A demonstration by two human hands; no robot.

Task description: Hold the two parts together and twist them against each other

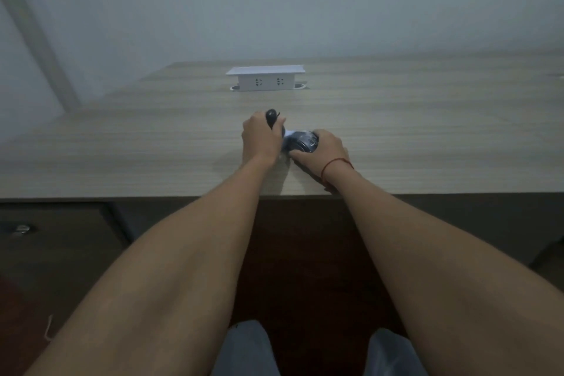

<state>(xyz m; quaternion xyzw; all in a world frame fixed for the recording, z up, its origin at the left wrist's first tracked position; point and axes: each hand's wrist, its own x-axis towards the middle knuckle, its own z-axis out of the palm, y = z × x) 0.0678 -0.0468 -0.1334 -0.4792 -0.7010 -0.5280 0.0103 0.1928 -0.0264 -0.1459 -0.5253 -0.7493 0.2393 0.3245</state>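
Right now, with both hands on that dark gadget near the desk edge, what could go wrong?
1. The left hand grips only the small black bulb, so the dark device could twist loose.
2. The right hand holds it close to the desk front edge; a slip might drop it.
3. Dim light blurs details.

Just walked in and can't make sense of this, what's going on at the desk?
A person sits at a pale wood-grain desk with both bare arms stretched forward. The left hand has its grip round a small black rounded object whose top sticks up above the fist. The right hand, with a red string bracelet on its wrist, holds a dark round glossy object against the desktop. Something white shows between the hands. A white pop-up socket box stands behind them, untouched.
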